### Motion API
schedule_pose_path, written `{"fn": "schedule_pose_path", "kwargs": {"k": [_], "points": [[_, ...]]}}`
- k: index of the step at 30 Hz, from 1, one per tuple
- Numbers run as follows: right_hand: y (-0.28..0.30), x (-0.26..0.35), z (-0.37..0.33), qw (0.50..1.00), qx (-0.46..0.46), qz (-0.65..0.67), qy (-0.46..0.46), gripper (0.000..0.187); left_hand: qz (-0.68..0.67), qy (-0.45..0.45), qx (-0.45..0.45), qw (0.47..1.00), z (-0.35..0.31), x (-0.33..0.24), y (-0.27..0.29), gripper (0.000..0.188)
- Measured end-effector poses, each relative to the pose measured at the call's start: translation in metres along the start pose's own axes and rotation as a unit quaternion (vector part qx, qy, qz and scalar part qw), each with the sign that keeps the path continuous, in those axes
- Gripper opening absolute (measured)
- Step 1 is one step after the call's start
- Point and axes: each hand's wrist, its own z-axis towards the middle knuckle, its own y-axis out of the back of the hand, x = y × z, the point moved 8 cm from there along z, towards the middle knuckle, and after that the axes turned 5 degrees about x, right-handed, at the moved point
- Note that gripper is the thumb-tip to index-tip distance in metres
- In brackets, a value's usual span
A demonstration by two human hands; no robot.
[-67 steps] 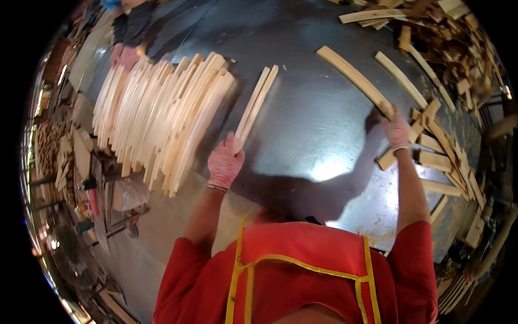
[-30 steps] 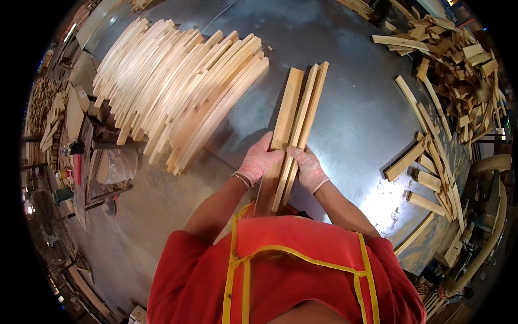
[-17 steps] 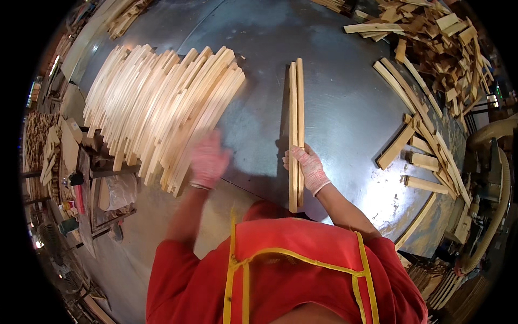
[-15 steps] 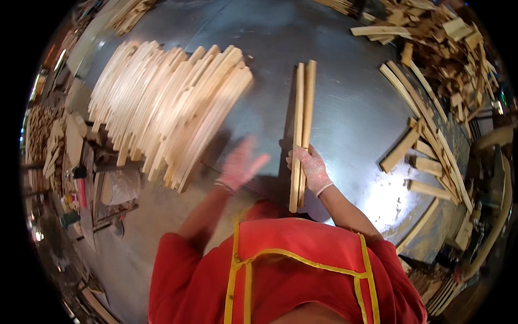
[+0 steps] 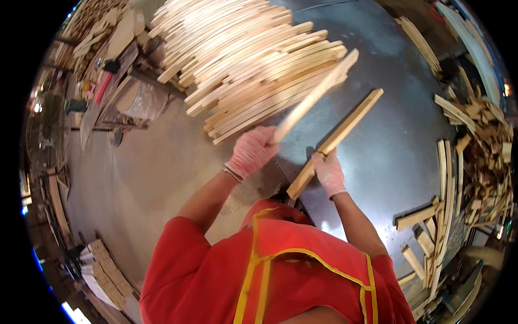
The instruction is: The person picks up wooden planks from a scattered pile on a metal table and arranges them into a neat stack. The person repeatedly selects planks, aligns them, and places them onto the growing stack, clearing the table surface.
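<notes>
A pale wooden strip (image 5: 315,97) is gripped near its lower end by my left hand (image 5: 252,152), in a pink-and-white knit glove. It slants up and away, along the near edge of a row of similar strips (image 5: 270,92). My right hand (image 5: 329,171), gloved the same way, closes around a second wooden strip (image 5: 353,120) near its lower part. That strip also slants away to the right, over the grey metal tabletop, apart from the first. Part of its underside and my right fingertips are hidden.
Wood offcuts (image 5: 483,156) lie heaped at the far right. Short blocks (image 5: 414,216) and long thin strips (image 5: 447,205) lie nearer on the right. More strips (image 5: 420,46) sit at the far right edge. On the left stands a cart (image 5: 143,100) with a plastic bag.
The view has turned, so the row of strips appears farther right. My left hand, empty before, now holds a strip. My right hand held two strips and now holds one.
</notes>
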Motion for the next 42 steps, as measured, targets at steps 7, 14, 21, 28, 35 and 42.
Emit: {"fn": "schedule_pose_path", "kwargs": {"k": [7, 14, 21, 28, 35, 42], "points": [[-0.058, 0.132, 0.081, 0.993, 0.007, -0.096, 0.069, 0.063, -0.144, 0.193, -0.074, 0.968, -0.023, 0.043, 0.077, 0.044], [-0.027, 0.066, 0.058, 0.961, 0.059, 0.271, 0.01, 0.045, -0.233, 0.154, -0.076, 0.957, -0.012, 0.033, 0.033, 0.039], [0.073, -0.041, 0.054, 0.821, -0.067, 0.566, 0.03, 0.048, 0.216, -0.117, -0.006, 0.969, 0.095, -0.041, -0.038, 0.046], [0.075, -0.072, 0.05, 0.827, -0.128, 0.546, -0.042, 0.048, 0.493, -0.191, -0.121, 0.84, 0.122, -0.03, -0.063, 0.053], [0.075, -0.075, 0.055, 0.777, -0.122, 0.612, -0.086, 0.046, 0.426, -0.163, -0.003, 0.89, 0.104, -0.047, -0.079, 0.043], [0.034, 0.007, 0.033, 0.811, -0.114, 0.574, -0.009, 0.074, 0.135, -0.13, 0.205, 0.961, 0.043, -0.102, -0.154, 0.064]]}}
